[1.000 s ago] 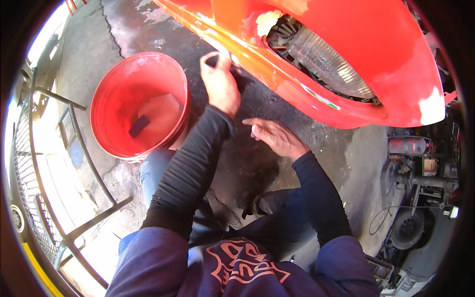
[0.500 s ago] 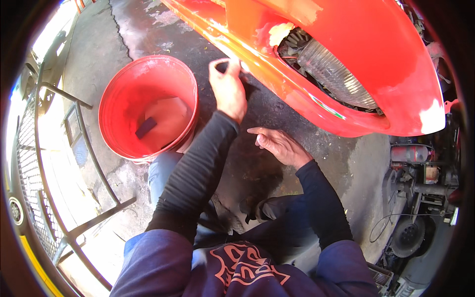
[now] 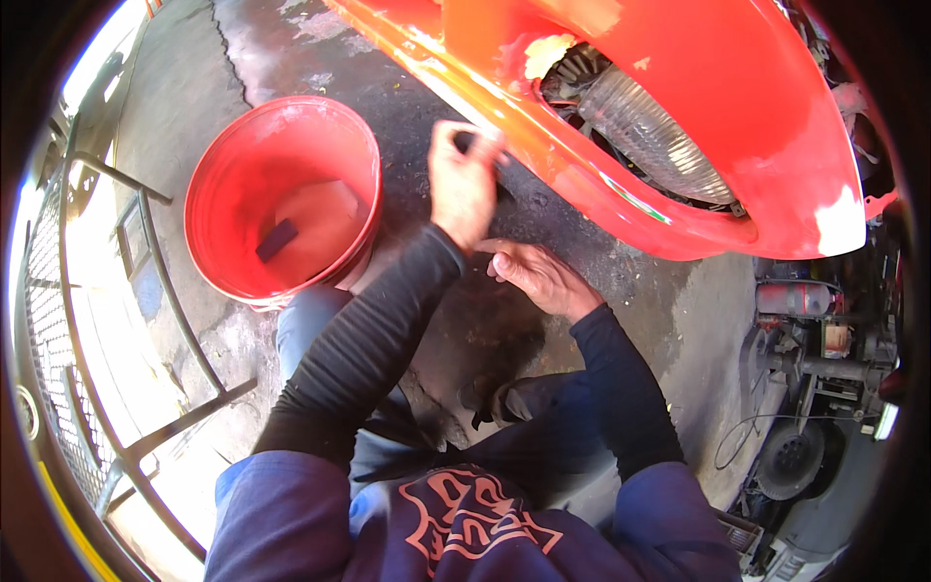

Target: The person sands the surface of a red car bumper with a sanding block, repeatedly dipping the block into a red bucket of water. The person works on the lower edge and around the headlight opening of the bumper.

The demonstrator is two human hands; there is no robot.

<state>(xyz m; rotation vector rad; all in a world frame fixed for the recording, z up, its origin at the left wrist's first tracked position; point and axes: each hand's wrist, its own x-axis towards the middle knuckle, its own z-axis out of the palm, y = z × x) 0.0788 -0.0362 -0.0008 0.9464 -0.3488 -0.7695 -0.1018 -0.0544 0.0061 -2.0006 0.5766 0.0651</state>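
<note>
My left hand [image 3: 463, 184] is bent at the lower edge of a glossy red-orange car bumper [image 3: 621, 194]. Its fingers and thumb curl toward each other, slightly smeared at the tips; whatever they may hold is hidden. Below it, my right hand [image 3: 543, 279] hovers over the floor with fingers stretched out and nothing in it. To the left stands a red bucket [image 3: 218, 165] with cloudy reddish water at the bottom. A small dark block [image 3: 276, 241] and a pale flat sheet [image 3: 320, 206] lie inside the bucket.
A ribbed headlight [image 3: 655, 131] sits in the bumper's opening. Along the left runs a dark metal frame with mesh [image 3: 73, 320]. Car parts and a small wheel [image 3: 790, 461] crowd the right side. The stained concrete floor [image 3: 689, 330] lies under everything.
My left hand has shifted a little to the right and down along the bumper's edge. My right hand has moved slightly left and up, closer to the left wrist. The view has shifted slightly.
</note>
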